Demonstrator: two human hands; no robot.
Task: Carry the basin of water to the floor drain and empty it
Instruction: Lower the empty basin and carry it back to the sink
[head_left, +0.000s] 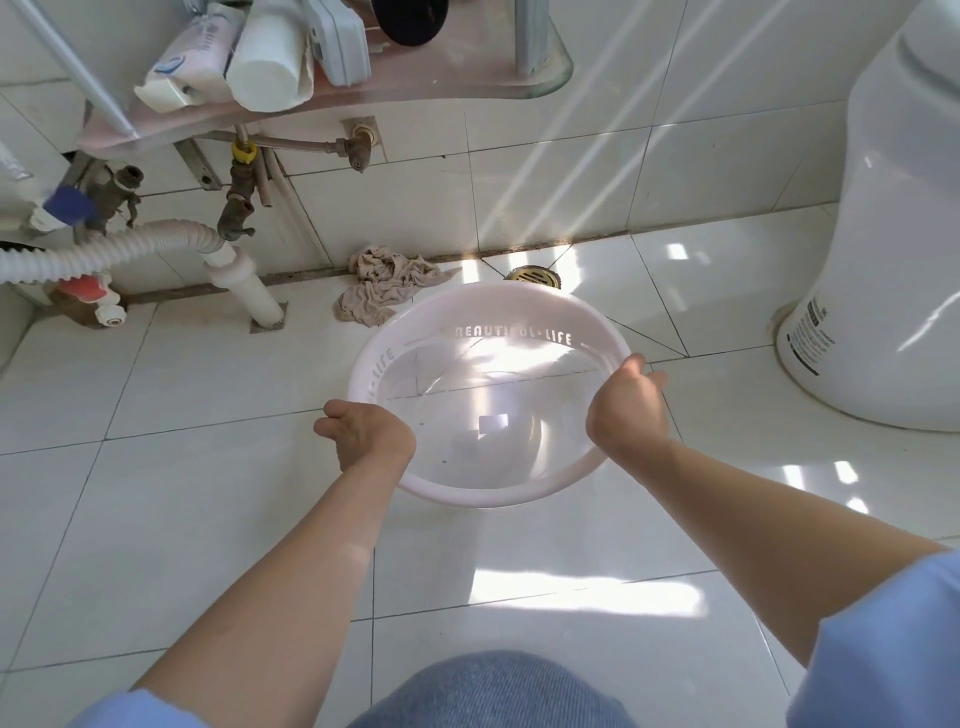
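Note:
A translucent white basin (483, 322) with raised lettering on its inner wall hangs above the tiled floor at the centre of the view. My left hand (366, 434) grips its left rim, my right hand (626, 410) its right rim. Clear water seems to lie in its bottom, with a bright reflection on it. The basin's far rim covers the near side of a brass floor drain (535, 275), which sits by the wall just behind it.
A crumpled beige rag (387, 286) lies on the floor left of the drain. A white toilet (883, 260) stands at the right. Pipes, valves and a white corrugated hose (130, 249) crowd the left wall under a shelf (415, 88) with bottles.

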